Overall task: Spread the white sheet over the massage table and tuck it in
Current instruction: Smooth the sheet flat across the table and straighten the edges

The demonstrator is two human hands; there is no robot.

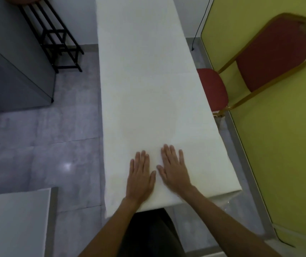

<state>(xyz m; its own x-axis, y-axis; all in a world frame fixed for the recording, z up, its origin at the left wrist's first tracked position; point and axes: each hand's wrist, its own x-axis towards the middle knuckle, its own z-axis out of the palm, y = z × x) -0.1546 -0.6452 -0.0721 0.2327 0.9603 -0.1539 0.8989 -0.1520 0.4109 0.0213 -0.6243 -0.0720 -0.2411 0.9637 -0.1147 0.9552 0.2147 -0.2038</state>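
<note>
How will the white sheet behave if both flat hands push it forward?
The white sheet is probably thin and floppy: it hangs limp over the near end. Under the flat left hand and right hand it would likely bunch into wrinkles rather than move stiffly. Faint fold creases suggest light fabric.

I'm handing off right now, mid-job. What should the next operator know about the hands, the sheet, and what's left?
Left hand: open, palm flat on the white sheet near the near end.
Right hand: open, flat on the sheet beside the left.
Sheet: lies smooth along the whole massage table, which it hides. A red chair stands at the table's right side.
Done: spreading.
Left: tucking. The near edge looks loose; whether the sides are tucked cannot be told.
</note>
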